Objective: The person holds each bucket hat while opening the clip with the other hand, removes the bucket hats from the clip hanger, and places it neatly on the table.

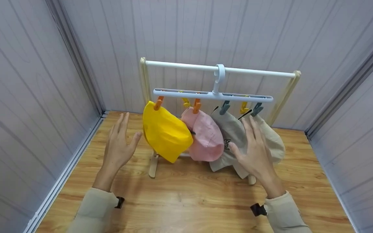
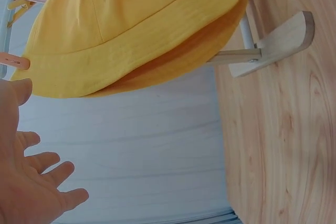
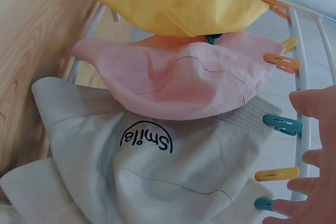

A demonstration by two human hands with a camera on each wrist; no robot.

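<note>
Our left hand (image 1: 118,147), fingers straight, thumb apart, is just beside a yellow hat (image 1: 167,132) clipped to a hanger (image 1: 189,94). Rightward hang a pink hat (image 1: 205,136), a grey hat (image 1: 230,127), then a cream hat (image 1: 276,142), these two partly behind our right hand (image 1: 254,153), fingers likewise straight.

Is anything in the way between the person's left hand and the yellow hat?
Nothing visible is. In the head view, the left hand is beside the yellow hat, with no object in the gap between them. The orange clip grips the hat's upper edge, so it doesn't block the hat's side.
</note>
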